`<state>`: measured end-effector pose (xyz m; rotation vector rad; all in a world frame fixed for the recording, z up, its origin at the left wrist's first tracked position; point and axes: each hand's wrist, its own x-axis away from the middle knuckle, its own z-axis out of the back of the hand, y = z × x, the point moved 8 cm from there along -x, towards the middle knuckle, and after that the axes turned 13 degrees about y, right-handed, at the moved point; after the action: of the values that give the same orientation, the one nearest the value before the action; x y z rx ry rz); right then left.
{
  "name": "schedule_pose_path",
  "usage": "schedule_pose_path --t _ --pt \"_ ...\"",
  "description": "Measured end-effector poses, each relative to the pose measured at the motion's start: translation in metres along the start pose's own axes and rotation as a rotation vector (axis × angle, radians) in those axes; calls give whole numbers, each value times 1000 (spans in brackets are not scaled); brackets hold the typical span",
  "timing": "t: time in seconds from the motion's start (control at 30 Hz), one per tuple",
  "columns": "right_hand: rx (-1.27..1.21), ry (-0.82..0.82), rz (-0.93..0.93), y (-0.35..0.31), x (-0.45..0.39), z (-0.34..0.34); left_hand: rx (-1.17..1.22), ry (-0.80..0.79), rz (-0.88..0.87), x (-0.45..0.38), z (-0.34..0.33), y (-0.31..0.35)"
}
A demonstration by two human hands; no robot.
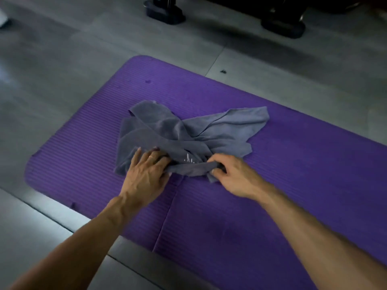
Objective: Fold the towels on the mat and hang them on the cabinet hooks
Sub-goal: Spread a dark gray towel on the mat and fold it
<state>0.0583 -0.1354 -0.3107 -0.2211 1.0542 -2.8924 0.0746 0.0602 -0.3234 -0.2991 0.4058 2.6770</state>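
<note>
While the left hand (146,173) and the right hand (233,174) both grasp the near edge of the crumpled towels (180,130), lying just beyond them on the mat (293,164), nothing seems folded or hung yet.

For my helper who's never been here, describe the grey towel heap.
A purple ribbed mat lies on the grey floor. On it sits the grey towel heap, its near edge held by the left hand and right hand. Nothing else there is cloth, and small white marks show by that edge.
</note>
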Motion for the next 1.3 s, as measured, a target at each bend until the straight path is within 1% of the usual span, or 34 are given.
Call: schedule_pose_path --t 0.07,0.17,0.27,0.33,0.37,0.43,0.5,0.63,0.73,0.77,0.8,0.93,0.97,1.0,1.03,1.07,1.1,1.17,1.23,1.3 --pt "61 57 -41 22 11 30 31 -35 -62 -9 -4 21" --pt "169 126 4 39 29 68 137 -114 -74 -16 -5 63" --pt "324 203 21 54 45 113 192 -124 -180 -25 -1 117" --pt "392 242 -26 68 61 145 284 -130 -225 -33 1 156" --pt "413 239 -48 74 62 154 316 -154 -239 -36 3 169" --pt "425 246 -107 92 81 183 350 -206 -322 -44 3 213" --pt "411 288 -170 117 109 213 348 -252 -397 -55 6 265" --pt "387 419 -284 167 172 265 364 -236 -470 -74 16 358" --pt "295 414 -365 207 224 287 393 -237 -513 -63 12 426" --pt "236 422 -402 221 240 294 412 -255 -516 -55 7 447" --pt "127 459 -447 238 256 302 430 -273 -509 -47 1 466" --pt "-638 724 -703 313 316 314 432 -326 -484 -13 -25 533" --pt "-770 766 -751 328 328 311 410 -344 -498 -4 -32 548" --pt "-842 796 -785 344 337 307 390 -389 -494 5 -42 559" --pt "-835 813 -805 359 344 305 376 -454 -473 15 -54 568" --pt "-743 822 -812 376 351 303 356 -501 -460 25 -65 576" --pt "-633 823 -809 391 355 302 330 -510 -461 32 -76 584" --pt "-503 810 -809 414 363 303 316 -482 -439 40 -96 597" --pt "-505 842 -797 432 372 310 387 -442 -435 48 -108 619" --pt "-562 944 -782 447 385 329 488 -386 -420 55 -111 653"
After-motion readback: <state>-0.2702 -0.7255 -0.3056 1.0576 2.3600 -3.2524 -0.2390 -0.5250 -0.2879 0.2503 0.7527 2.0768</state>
